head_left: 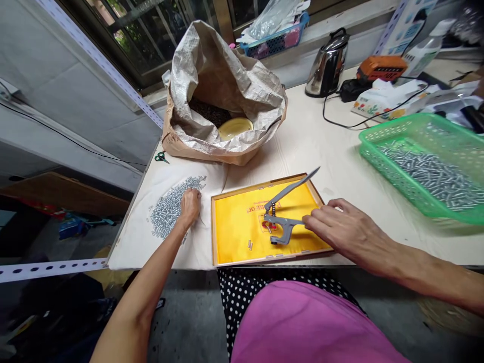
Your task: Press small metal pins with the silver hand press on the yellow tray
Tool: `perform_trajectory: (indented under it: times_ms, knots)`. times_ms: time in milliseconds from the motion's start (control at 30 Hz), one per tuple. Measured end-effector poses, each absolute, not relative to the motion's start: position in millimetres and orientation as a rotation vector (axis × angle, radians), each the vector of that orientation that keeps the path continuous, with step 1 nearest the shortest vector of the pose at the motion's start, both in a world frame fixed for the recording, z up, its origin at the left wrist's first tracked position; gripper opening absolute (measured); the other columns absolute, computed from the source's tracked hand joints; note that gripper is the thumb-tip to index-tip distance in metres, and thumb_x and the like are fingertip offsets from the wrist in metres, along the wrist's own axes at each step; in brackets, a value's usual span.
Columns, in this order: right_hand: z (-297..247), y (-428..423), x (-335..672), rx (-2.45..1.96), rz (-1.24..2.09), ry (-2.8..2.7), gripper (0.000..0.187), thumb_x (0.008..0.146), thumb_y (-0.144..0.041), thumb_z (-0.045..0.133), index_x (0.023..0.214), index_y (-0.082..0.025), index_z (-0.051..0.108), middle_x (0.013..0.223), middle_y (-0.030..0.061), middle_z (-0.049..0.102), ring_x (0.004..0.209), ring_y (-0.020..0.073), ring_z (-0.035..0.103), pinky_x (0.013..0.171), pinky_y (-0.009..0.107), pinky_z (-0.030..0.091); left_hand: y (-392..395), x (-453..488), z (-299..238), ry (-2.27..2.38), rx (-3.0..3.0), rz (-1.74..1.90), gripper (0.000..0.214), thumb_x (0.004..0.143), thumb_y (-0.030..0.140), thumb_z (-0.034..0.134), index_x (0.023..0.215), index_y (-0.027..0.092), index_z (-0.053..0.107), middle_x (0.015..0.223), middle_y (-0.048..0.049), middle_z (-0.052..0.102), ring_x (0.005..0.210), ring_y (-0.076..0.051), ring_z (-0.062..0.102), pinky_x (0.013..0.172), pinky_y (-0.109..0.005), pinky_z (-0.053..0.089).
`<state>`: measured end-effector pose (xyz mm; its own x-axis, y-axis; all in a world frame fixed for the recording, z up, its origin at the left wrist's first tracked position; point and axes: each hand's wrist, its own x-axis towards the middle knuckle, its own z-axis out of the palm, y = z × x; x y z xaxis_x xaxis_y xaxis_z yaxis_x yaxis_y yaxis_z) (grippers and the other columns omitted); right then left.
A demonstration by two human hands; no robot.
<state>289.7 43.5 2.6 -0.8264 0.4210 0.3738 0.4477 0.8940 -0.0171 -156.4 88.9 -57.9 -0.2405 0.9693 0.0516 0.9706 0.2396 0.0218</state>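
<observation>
The right grip (340,224) is spread, with its fingertips laid against the lower arm of a grey metal snap press (283,222), which lies in a wooden tray lined with yellow cloth (264,260). The press is judged stiff and fairly weighty, best taken by its lower arm and long handle. The left grip (190,206) is curled down onto a heap of small silver metal parts (168,212) on a white cloth (132,247). Its fingertips are hidden by the back of the hand, so whether any parts are pinched cannot be told. The parts are judged light, slippery and easily scattered, suited to small pinches. Similar parts fill a green plastic basket (419,166) on the tabletop (302,136), though their exact form is too small to make out. A paper sack (223,75) stands beyond, its contents partly hidden by the folded lining.
</observation>
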Motion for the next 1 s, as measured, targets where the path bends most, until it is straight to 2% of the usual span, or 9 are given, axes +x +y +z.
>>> perform_trajectory:
  times_ms: [133,267,400,500,633,767,867,1000]
  knots:
    - [-1.1,39.6,274.8,-0.696,0.289,-2.645,0.025,0.103,-0.015,0.033,0.090,-0.020,0.054,0.080,0.0007,0.060,0.069,0.0160,0.048,0.073,0.031,0.031,84.5,-150.7,-51.8,-2.483,-1.901,-0.167,0.023,0.086,0.014,0.043,0.086,0.014,0.067,0.094,-0.0122,0.067,0.086,-0.023,0.060,0.077,-0.032,0.045]
    - [-7.4,40.0,244.8,-0.566,0.605,-2.684,0.024,0.103,-0.018,0.033,0.095,-0.021,0.055,0.094,0.0033,0.066,0.079,0.0173,0.052,0.076,0.033,0.029,76.1,-145.8,-39.8,-2.527,-1.864,-0.409,0.019,0.085,0.018,0.047,0.087,0.015,0.066,0.091,-0.0099,0.070,0.086,-0.023,0.063,0.079,-0.033,0.047]
    - [2.1,50.0,225.2,-0.439,0.771,-2.733,0.024,0.102,-0.018,0.033,0.095,-0.021,0.056,0.101,0.0045,0.068,0.087,0.0189,0.054,0.078,0.035,0.028,67.1,-135.2,-25.4,-2.670,-1.809,-0.786,0.015,0.084,0.020,0.052,0.085,0.014,0.065,0.080,-0.0053,0.070,0.070,-0.019,0.067,0.074,-0.031,0.051]
    - [15.8,64.4,221.4,-0.389,0.754,-2.850,0.028,0.100,-0.016,0.033,0.090,-0.021,0.059,0.091,0.0035,0.069,0.079,0.0182,0.053,0.073,0.035,0.026,59.0,-124.2,-16.6,-2.785,-1.735,-1.072,0.012,0.081,0.020,0.057,0.085,0.013,0.066,0.074,-0.0028,0.069,0.062,-0.016,0.068,0.068,-0.029,0.054]
    - [43.5,84.0,242.2,-0.419,0.594,-2.990,0.030,0.099,-0.019,0.038,0.080,-0.022,0.061,0.075,0.0014,0.067,0.065,0.0171,0.051,0.065,0.036,0.024,43.4,-118.2,-7.8,-2.906,-1.651,-1.470,0.017,0.076,0.021,0.065,0.090,0.011,0.068,0.074,-0.0018,0.068,0.061,-0.014,0.068,0.069,-0.031,0.059]
    - [61.5,89.9,269.6,-0.471,0.428,-2.910,0.034,0.102,-0.021,0.031,0.088,-0.025,0.062,0.080,0.0001,0.067,0.071,0.0173,0.055,0.069,0.035,0.029,27.9,-115.3,2.0,-3.014,-1.527,-1.784,0.022,0.073,0.022,0.072,0.090,0.009,0.068,0.077,-0.0024,0.068,0.063,-0.013,0.067,0.076,-0.035,0.062]
    - [45.2,84.7,267.1,-0.611,0.327,-2.822,0.033,0.103,-0.023,0.031,0.084,-0.023,0.059,0.081,0.0013,0.065,0.071,0.0172,0.054,0.068,0.034,0.030,18.5,-102.2,9.0,-3.047,-1.486,-1.986,0.027,0.069,0.027,0.078,0.087,0.010,0.067,0.078,-0.0023,0.068,0.066,-0.012,0.068,0.079,-0.035,0.061]
    - [-2.4,75.5,242.0,-0.710,0.331,-2.806,0.031,0.104,-0.025,0.030,0.090,-0.020,0.057,0.089,0.0037,0.065,0.076,0.0173,0.055,0.071,0.032,0.032,3.0,-71.1,9.9,-3.105,-1.575,-2.092,0.039,0.060,0.035,0.084,0.088,0.011,0.070,0.078,-0.0036,0.070,0.066,-0.013,0.067,0.071,-0.031,0.059]
